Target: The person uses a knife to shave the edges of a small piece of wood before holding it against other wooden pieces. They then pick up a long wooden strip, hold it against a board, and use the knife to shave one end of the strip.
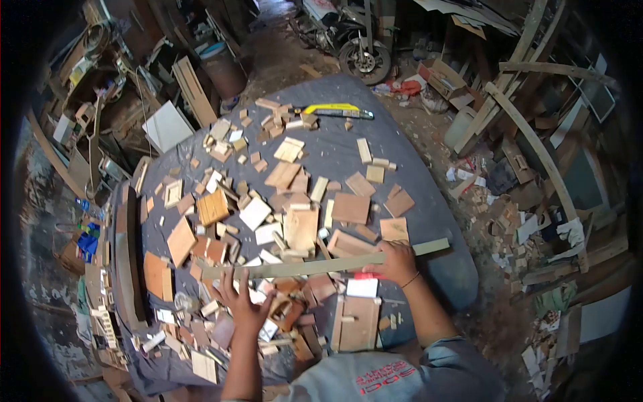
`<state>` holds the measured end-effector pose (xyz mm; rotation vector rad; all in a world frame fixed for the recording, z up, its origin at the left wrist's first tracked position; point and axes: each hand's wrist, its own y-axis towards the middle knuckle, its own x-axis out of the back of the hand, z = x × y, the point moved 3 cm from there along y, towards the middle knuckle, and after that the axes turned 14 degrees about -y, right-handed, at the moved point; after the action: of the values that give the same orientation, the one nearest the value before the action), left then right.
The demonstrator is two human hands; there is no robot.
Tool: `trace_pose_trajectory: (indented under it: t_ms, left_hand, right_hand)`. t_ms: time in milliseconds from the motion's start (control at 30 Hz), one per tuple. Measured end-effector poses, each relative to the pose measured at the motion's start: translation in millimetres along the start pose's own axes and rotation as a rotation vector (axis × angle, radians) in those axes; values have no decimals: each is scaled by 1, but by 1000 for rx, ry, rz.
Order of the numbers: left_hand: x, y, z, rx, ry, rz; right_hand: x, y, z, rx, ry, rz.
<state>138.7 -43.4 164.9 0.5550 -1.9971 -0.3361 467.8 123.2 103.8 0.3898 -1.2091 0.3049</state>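
Observation:
A long, thin pale wood strip (321, 266) lies crosswise in front of me, above many scattered wood pieces. My right hand (396, 262) is wrapped round it near its right end. A small red item (366, 275) shows just beside that hand; I cannot make out what it is. My left hand (240, 301) is at the strip's left part, fingers spread, the fingertips at its edge and the thumb apart. Below the strip are a wooden frame with a panel (355, 321) and a white tile-like piece (362, 288).
A dark cloth (435, 208) covers the work surface. A yellow hacksaw (335, 109) lies at its far side among small blocks (274, 124). A long dark curved beam (127, 254) runs along the left edge. Beyond stand a motorcycle (362, 57) and leaning timber (546, 134).

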Motion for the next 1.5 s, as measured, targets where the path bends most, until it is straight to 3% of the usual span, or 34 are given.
trace_pose_trajectory:
  t_ms: [33,167,233,300,367,433,500,567,633,767,833,933,1100,1167,1333,1500]
  left_hand:
    - [14,4,1,7,85,127]
    - [62,-6,15,43,-50,363]
    - [86,-17,16,68,-31,338]
    - [98,-36,39,225,-22,440]
    - [108,-52,47,194,-25,381]
    - [111,-70,56,232,-32,455]
    - [110,-89,66,267,-16,529]
    - [109,-106,73,314,-70,558]
    - [114,-119,83,313,-124,548]
    - [137,-149,119,308,-154,526]
    - [159,-165,146,366,-212,501]
    - [201,-184,178,536,-371,461]
    - [245,-210,231,496,-383,585]
    - [256,-209,239,291,-309,519]
    - [284,-212,279,462,-309,506]
    - [315,-214,320,540,-245,464]
  right_hand:
    - [4,-12,2,-12,-9,43]
    - [13,-42,1,49,-93,-34]
    - [25,-48,8,108,-66,-37]
    - [31,-51,16,146,-24,46]
    - [22,-53,22,186,10,122]
    - [9,-54,35,183,86,203]
    - [8,-58,79,280,86,179]
    - [1,-65,140,447,23,333]
    - [-15,-80,199,622,62,152]
    - [-40,-99,302,603,112,252]
    - [-54,-104,343,600,24,423]
    - [-73,-108,396,592,36,456]
    - [-104,-108,474,639,-32,503]
    - [-112,-108,506,687,-15,467]
    - [-121,-106,563,645,-20,525]
    - [-138,-100,592,773,21,313]
